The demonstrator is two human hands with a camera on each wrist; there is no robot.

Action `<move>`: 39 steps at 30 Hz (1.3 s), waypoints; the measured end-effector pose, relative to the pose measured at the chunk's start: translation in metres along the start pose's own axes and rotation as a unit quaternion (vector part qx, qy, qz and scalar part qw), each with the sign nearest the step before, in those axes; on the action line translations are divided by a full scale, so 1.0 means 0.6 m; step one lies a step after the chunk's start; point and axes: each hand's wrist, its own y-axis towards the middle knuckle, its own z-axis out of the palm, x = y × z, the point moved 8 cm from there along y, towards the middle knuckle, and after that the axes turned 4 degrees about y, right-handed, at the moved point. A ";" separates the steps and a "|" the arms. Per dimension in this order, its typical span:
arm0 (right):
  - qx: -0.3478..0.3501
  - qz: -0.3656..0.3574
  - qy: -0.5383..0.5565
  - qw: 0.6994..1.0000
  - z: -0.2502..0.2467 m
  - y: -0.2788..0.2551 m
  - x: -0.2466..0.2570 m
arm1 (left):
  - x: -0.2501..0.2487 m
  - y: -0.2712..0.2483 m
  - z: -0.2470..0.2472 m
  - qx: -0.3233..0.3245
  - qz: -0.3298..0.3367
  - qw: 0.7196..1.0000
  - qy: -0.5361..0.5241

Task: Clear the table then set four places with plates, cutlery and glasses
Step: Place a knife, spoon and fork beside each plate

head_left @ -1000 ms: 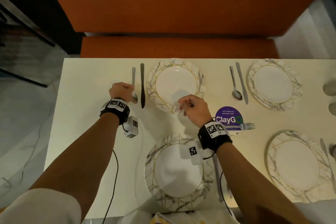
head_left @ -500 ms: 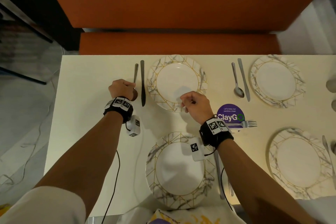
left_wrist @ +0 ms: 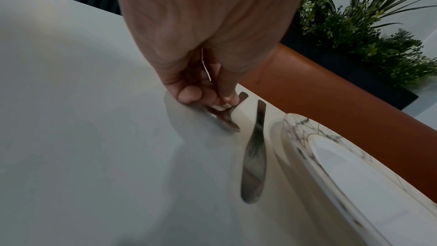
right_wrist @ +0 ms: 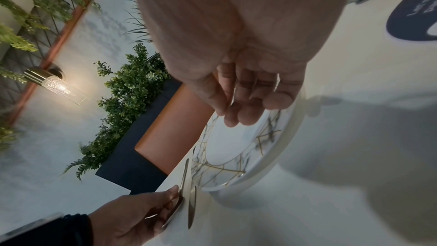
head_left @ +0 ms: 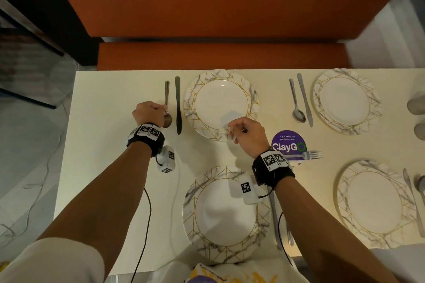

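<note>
My left hand (head_left: 161, 109) pinches the neck of a spoon (head_left: 167, 99) lying on the white table (head_left: 110, 122), left of a knife (head_left: 178, 104) and the far-left marbled plate (head_left: 220, 103). In the left wrist view the fingertips (left_wrist: 224, 103) press on the spoon (left_wrist: 225, 126) beside the knife (left_wrist: 254, 156). My right hand (head_left: 232, 130) hovers over that plate's near rim; its fingers (right_wrist: 236, 117) hang loosely curled with nothing in them above the plate (right_wrist: 236, 147).
Three more plates are laid: far right (head_left: 345, 101), near middle (head_left: 225, 213), near right (head_left: 374, 202), each with cutlery beside it. A fork (head_left: 309, 155) lies on a purple sticker (head_left: 288, 145). Two glasses (head_left: 416, 105) stand at the right edge. An orange bench (head_left: 218, 55) runs behind.
My left hand keeps its pinch on the spoon and has shifted its handle only slightly. My right hand stays over the plate's near rim.
</note>
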 end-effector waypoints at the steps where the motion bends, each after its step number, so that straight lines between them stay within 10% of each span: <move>1: -0.001 -0.001 -0.001 1.000 -0.001 0.000 -0.001 | 0.001 -0.002 -0.004 -0.003 0.000 1.000 -0.003; 12: -0.031 -0.016 -0.033 0.999 -0.054 -0.032 -0.015 | -0.093 -0.111 0.005 -0.026 0.153 0.987 -0.034; 19: -0.106 -0.002 -0.122 0.987 -0.188 -0.068 -0.072 | -0.191 -0.279 0.145 0.082 0.268 0.959 -0.031; 27: -0.145 0.083 -0.249 0.954 -0.354 -0.083 -0.169 | -0.242 -0.433 0.342 0.245 0.295 0.923 0.036; 39: -0.026 0.169 -0.253 0.952 -0.407 -0.040 -0.231 | -0.283 -0.502 0.459 0.228 0.290 0.913 0.175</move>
